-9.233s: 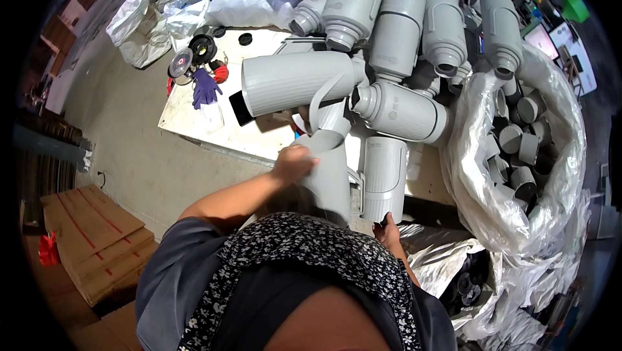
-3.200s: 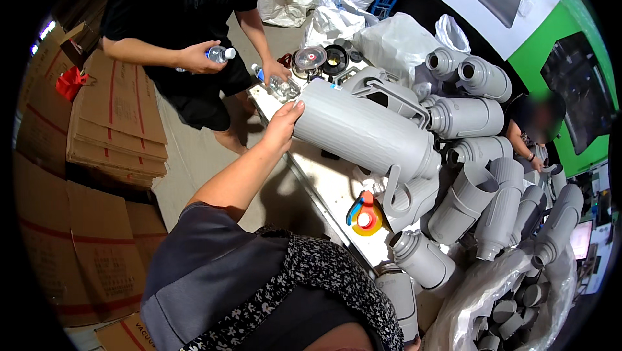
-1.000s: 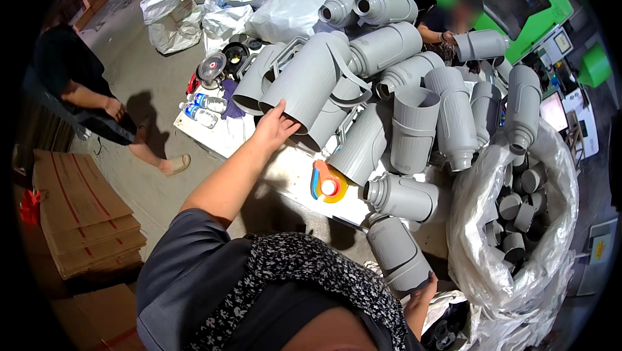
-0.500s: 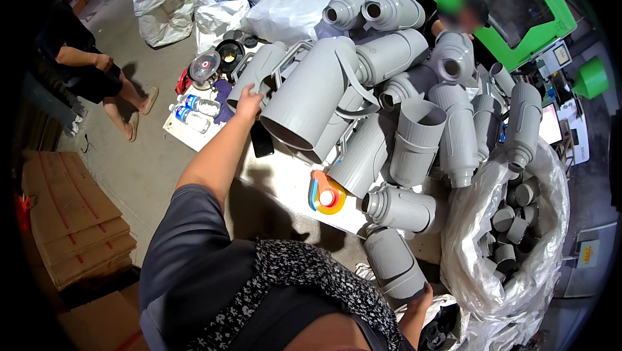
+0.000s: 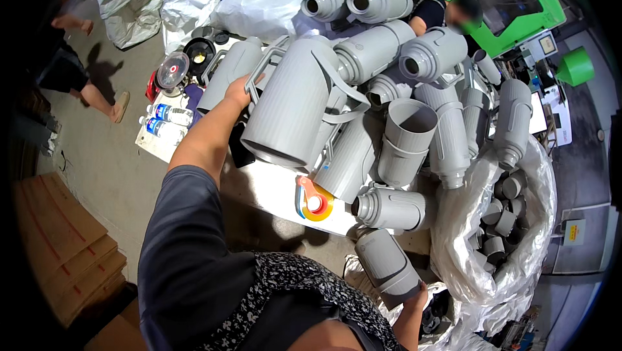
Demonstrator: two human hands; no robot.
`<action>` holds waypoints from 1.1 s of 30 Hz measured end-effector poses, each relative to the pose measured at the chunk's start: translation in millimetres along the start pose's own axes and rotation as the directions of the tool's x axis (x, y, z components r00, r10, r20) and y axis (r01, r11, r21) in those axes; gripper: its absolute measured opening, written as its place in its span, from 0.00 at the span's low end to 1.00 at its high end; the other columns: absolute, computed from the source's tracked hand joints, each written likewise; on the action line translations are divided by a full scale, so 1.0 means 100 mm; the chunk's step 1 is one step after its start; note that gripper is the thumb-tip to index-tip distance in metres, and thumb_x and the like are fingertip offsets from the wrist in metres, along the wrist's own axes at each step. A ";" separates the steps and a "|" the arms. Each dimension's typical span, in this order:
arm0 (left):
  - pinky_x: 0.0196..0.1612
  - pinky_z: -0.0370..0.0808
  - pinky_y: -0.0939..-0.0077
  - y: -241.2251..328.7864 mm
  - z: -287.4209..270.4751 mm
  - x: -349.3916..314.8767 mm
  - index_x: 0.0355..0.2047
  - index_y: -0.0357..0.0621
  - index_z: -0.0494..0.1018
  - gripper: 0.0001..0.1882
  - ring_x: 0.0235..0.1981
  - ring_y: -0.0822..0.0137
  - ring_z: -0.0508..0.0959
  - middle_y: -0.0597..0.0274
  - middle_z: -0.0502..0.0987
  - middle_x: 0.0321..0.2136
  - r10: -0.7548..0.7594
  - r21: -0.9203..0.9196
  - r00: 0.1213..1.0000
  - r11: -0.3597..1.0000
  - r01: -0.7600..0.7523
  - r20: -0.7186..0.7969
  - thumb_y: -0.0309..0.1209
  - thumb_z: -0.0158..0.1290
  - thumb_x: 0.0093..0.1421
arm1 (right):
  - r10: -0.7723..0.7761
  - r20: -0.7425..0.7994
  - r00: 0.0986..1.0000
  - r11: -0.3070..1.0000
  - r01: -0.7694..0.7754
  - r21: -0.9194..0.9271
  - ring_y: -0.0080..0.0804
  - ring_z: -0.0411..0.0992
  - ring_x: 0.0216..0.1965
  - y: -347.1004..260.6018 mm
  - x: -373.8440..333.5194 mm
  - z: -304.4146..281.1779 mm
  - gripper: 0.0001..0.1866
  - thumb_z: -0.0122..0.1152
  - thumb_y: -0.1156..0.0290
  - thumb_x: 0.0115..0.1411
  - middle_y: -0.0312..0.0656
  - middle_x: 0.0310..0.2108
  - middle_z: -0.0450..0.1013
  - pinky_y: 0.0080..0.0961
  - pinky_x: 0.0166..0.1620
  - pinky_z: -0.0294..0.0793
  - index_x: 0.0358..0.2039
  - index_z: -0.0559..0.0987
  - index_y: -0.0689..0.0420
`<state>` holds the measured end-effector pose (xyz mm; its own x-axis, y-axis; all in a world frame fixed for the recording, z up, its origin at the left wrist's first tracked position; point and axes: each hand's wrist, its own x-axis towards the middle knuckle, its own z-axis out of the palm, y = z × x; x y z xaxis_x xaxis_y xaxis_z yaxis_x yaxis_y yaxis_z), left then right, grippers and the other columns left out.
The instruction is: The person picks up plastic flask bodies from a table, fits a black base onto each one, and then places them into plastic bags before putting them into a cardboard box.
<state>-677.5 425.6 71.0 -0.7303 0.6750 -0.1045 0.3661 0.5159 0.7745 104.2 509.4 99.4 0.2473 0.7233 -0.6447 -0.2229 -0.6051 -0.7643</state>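
A large grey plastic jug casing [image 5: 285,111], ribbed and with a loose-looking strap handle, leans toward me on the white table [image 5: 253,186]. My left hand [image 5: 240,92] reaches to its side handle, fingers closed around the lower part; the fingertips are partly hidden. Low in front of me, my right hand [image 5: 416,297] grips the wide end of a grey flask casing [image 5: 387,267], which tilts with its other end toward the table edge. Another grey flask casing [image 5: 396,208] lies on its side just above it. An orange tape dispenser [image 5: 314,200] sits near the front edge.
Several more grey casings [image 5: 409,127] crowd the table. Water bottles [image 5: 170,114] and a dark phone [image 5: 241,146] lie at left. A plastic-lined sack [image 5: 447,247] of grey caps stands at right, cardboard [image 5: 55,241] at left. One person [image 5: 71,72] is at far left, another [image 5: 421,14] by the green machine [image 5: 479,33].
My left hand has gone from spread fingers beside the large jug casing to closing at its handle. My right hand keeps its flask casing. The person at far left has moved.
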 end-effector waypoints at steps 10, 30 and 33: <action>0.53 0.61 0.68 -0.74 0.32 -0.30 0.50 0.42 0.64 0.24 0.51 0.48 0.65 0.43 0.66 0.48 -0.024 -0.073 1.000 0.997 0.025 0.007 0.43 0.44 0.56 | -0.004 0.008 1.000 0.997 0.004 -0.082 0.48 0.60 0.53 -0.08 0.07 0.00 0.25 0.37 0.61 0.57 0.52 0.51 0.62 0.44 0.55 0.56 0.50 0.63 0.66; 0.29 0.64 0.81 0.77 0.61 -1.90 0.46 0.36 0.64 0.21 0.22 0.78 0.65 0.67 0.66 0.17 -0.173 -0.703 0.963 0.711 -0.022 -0.206 0.37 0.49 0.57 | 0.027 0.033 0.999 0.998 -0.025 -0.052 0.46 0.65 0.49 -0.18 0.16 0.01 0.24 0.44 0.59 0.57 0.48 0.49 0.65 0.45 0.52 0.62 0.48 0.66 0.64; 0.42 0.65 0.67 0.51 0.43 -2.02 0.51 0.36 0.59 0.24 0.36 0.62 0.69 0.55 0.69 0.32 -0.132 -0.993 0.991 0.113 0.022 0.007 0.31 0.50 0.56 | -0.066 -0.019 0.998 0.989 0.063 -0.132 0.46 0.66 0.48 -0.16 0.29 -0.06 0.25 0.44 0.59 0.57 0.49 0.48 0.65 0.44 0.51 0.63 0.49 0.66 0.65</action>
<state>-486.2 338.0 104.2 -0.7682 0.6049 -0.2098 -0.5474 -0.4505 0.7053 120.3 538.1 92.7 0.2795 0.7553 -0.5928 -0.0808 -0.5968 -0.7983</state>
